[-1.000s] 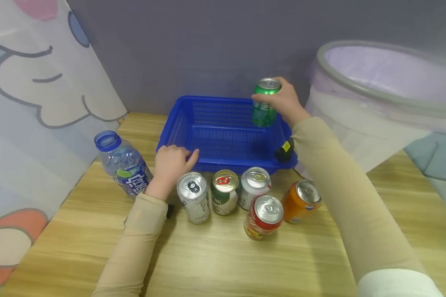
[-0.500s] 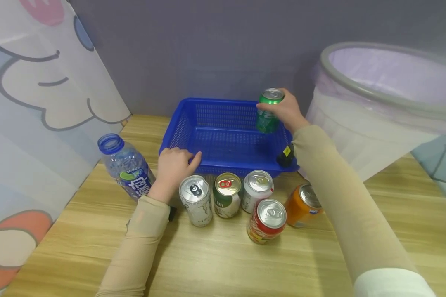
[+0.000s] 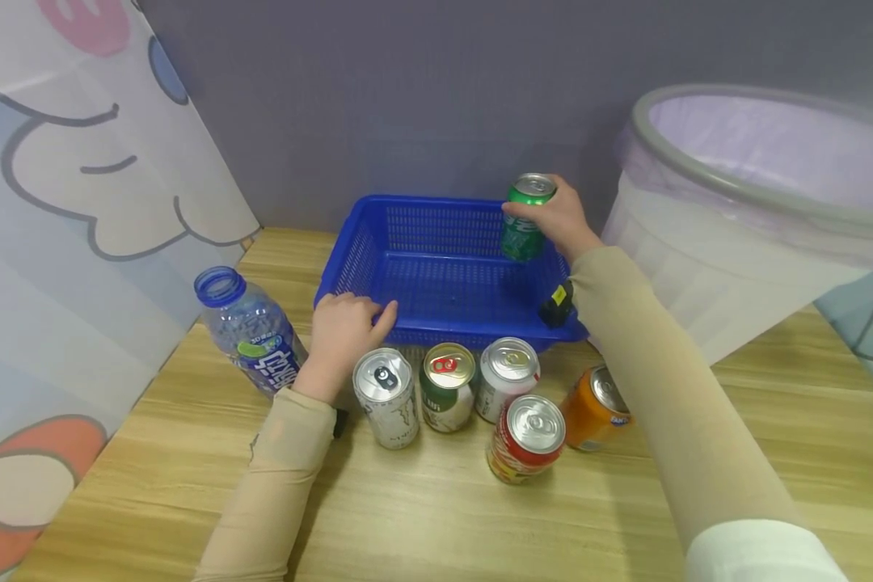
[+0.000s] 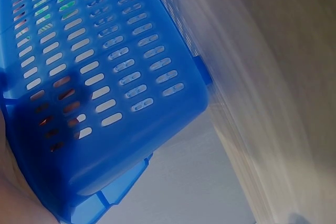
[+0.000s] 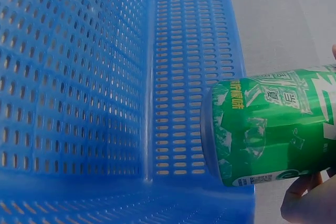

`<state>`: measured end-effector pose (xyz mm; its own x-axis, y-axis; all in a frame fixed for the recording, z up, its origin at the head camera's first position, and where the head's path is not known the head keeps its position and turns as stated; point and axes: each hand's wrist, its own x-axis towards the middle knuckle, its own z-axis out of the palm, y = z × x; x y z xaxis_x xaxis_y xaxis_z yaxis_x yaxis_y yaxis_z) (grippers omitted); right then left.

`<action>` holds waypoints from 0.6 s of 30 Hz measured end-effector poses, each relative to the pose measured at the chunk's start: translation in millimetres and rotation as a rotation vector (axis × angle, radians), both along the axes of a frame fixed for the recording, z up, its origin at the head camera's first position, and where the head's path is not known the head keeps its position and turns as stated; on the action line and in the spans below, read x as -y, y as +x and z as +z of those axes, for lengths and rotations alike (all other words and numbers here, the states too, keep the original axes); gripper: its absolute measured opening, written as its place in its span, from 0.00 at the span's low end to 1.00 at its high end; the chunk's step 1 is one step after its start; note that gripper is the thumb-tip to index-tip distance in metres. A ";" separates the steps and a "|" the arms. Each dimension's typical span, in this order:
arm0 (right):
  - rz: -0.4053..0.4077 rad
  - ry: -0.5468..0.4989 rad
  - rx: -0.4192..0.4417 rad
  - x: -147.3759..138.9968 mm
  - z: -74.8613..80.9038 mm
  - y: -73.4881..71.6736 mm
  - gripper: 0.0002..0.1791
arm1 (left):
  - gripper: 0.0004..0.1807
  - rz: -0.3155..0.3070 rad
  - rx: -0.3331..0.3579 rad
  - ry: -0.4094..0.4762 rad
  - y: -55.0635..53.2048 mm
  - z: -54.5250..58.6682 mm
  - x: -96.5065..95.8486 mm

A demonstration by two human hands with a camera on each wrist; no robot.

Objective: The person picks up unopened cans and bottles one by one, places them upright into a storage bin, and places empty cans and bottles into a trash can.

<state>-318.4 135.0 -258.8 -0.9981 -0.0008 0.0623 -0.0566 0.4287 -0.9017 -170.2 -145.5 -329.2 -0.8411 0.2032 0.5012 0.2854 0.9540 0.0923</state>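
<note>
My right hand [image 3: 562, 217] grips a green soda can [image 3: 522, 236] by its upper part, with the thumb in front. The can is upright, inside the back right part of a blue plastic basket [image 3: 444, 311]. In the right wrist view the green can [image 5: 273, 129] hangs over the basket's perforated inside [image 5: 79, 87], its base apart from the floor. My left hand [image 3: 343, 331] holds the basket's rim at the front left corner, fingers curled and thumb sticking out to the right. The left wrist view catches the basket's outer wall [image 4: 121, 77] and only a blurred edge of the hand.
Before the basket stand a white can [image 3: 391, 412], a green-and-white can [image 3: 447, 396], a white-and-silver can [image 3: 505, 384], a red can [image 3: 524, 449] and an orange can [image 3: 589, 416]. An uncapped blue-labelled bottle [image 3: 258, 339] stands left. A lined bin [image 3: 720, 234] stands right.
My right hand has lowered the green can a little into the basket and shifted slightly right; it then holds still. The left hand stays at the rim. The head view has shifted slightly.
</note>
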 end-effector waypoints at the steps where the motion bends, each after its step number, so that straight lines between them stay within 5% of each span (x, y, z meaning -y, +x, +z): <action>1: -0.002 -0.004 -0.004 0.4 -0.9 -0.8 0.44 | 0.25 0.000 -0.003 0.001 0.2 -0.2 0.0; 12: 0.000 0.046 0.026 -2.6 -16.4 -1.6 0.41 | 0.24 -0.007 -0.018 -0.002 2.7 -0.5 -1.5; 18: 0.034 0.185 0.016 -3.4 -20.5 -4.1 0.41 | 0.25 0.000 -0.023 0.002 3.5 0.9 -1.4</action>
<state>-322.5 138.4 -279.3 -0.9981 -0.0446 0.0418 -0.0601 0.5855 -0.8085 -166.7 -144.1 -328.3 -0.8295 0.2021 0.5206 0.2875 0.9537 0.0880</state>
